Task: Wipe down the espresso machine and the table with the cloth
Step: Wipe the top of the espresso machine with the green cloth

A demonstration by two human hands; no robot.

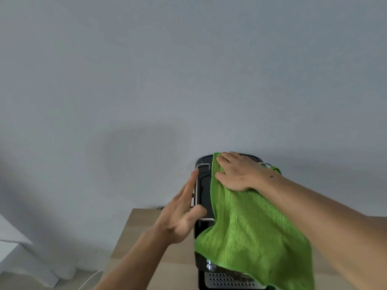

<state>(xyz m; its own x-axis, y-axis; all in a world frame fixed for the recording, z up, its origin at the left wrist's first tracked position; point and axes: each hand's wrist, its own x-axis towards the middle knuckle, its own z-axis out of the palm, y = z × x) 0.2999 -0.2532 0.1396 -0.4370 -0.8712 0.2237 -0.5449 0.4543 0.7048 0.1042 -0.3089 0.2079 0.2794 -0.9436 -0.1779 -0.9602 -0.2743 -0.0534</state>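
A black espresso machine [204,185] with a chrome rail on top stands on a light wooden table [138,233]. A green cloth [249,231] is draped over its top and hangs down its front, hiding most of the machine. My right hand [238,172] lies flat on the cloth near the machine's back edge, fingers straight. My left hand [182,208] is braced against the machine's left side, fingers straight along the rail and thumb on its top corner. The perforated drip tray [224,280] shows below the cloth.
A plain grey wall rises right behind the machine. The table's left edge runs down past my left forearm. Beyond it on the floor are a white furniture piece [23,260] and a white cable [90,279].
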